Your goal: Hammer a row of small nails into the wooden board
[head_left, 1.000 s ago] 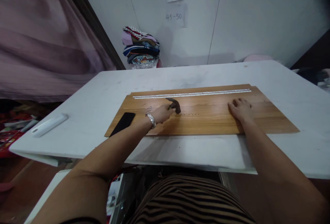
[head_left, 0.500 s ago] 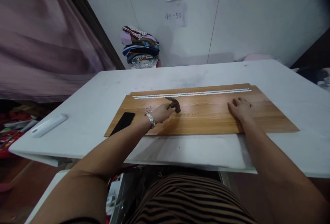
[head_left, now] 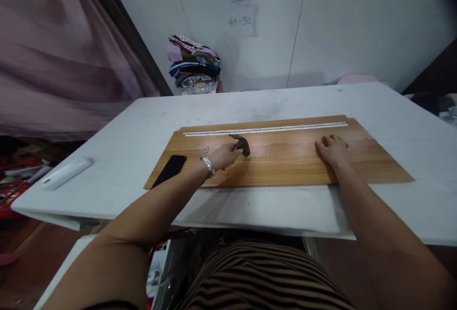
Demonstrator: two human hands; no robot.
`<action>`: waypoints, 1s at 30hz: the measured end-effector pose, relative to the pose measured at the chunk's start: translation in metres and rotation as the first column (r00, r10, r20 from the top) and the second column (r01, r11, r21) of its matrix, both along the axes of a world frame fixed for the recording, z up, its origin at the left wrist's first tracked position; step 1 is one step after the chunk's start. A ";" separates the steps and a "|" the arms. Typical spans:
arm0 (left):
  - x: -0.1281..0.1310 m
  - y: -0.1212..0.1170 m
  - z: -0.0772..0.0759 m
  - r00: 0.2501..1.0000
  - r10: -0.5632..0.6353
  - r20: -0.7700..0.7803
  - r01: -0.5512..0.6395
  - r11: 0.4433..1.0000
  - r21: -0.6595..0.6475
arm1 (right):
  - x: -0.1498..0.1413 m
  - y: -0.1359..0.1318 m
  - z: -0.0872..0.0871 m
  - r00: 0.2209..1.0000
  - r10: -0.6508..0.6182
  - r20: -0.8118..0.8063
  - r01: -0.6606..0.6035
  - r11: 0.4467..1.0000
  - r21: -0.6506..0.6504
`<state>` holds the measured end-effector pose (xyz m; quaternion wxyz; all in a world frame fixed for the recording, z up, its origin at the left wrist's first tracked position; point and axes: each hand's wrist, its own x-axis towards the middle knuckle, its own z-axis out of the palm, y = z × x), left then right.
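Note:
My left hand (head_left: 225, 156) is closed around a claw hammer (head_left: 243, 145), whose dark head shows beyond my fingers. The hammer's face is low over a wooden board (head_left: 293, 150), at the left end of a short row of small dark nail heads (head_left: 266, 157). Most of the handle is hidden by my hand. Several loose nails (head_left: 205, 150) lie on the board just beyond my left wrist, which wears a silver bracelet. Farther right, my right hand (head_left: 333, 150) rests on the board with its fingers apart, holding nothing.
A black phone (head_left: 169, 171) lies at the board's left end. Two white measuring strips (head_left: 266, 129) run along its far side. On the white table (head_left: 117, 143) a white long-handled object (head_left: 67, 173) lies at left. Folded clothes (head_left: 195, 67) are stacked by the wall.
The view has shifted very slightly. My left hand keeps its grip on the hammer at the same spot, and my right hand stays put on the board.

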<state>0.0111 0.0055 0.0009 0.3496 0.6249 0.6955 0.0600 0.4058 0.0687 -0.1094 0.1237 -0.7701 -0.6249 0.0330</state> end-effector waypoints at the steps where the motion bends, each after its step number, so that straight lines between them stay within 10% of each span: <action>1: 0.001 0.000 0.001 1.000 0.001 0.001 -0.001 1.000 0.006 | 0.000 0.000 0.000 1.000 0.001 0.000 -0.001 1.000 0.003; 30: -0.001 0.001 -0.005 1.000 0.011 -0.014 -0.011 1.000 -0.011 | 0.001 0.001 -0.003 1.000 0.007 0.013 -0.007 1.000 0.013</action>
